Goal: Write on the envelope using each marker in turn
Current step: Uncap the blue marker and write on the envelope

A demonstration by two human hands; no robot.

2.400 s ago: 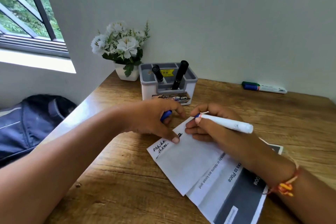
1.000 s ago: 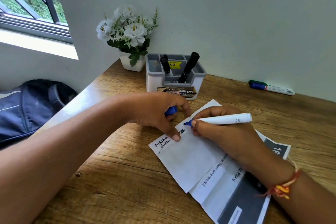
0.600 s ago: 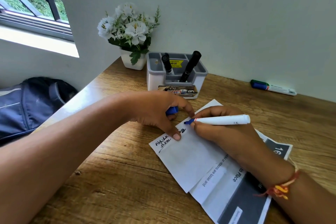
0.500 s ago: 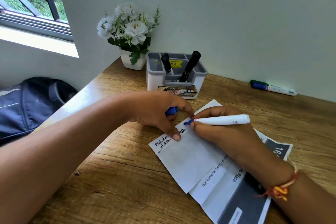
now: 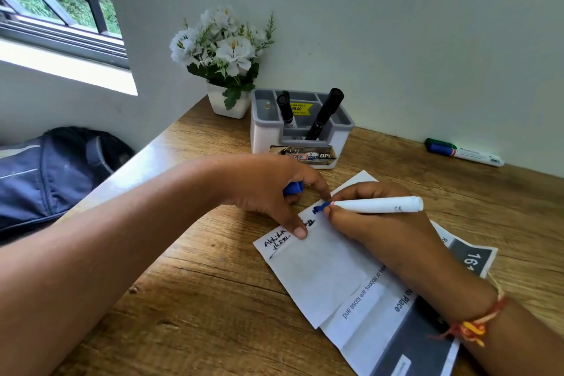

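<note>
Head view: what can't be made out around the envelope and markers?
Blue cap: mostly hidden under curled fingers of the left hand.
Writing on the envelope: too small to read, partly under the left thumb.
Printed sheet: covered by the right hand holding the marker, cut off by the bottom edge.
Black markers: lower ends inside the holder.

Yellow sticker (image 5: pixel 297 108), organizer (image 5: pixel 268 134): "49.00".
Front label (image 5: pixel 308 156): "42", "OP".
Printed sheet (image 5: pixel 366 305): "ribbons are loose and", "Place", "16".
Marker (image 5: pixel 378 204): "CE".
Envelope (image 5: pixel 320 268): handwriting, illegible.
</note>
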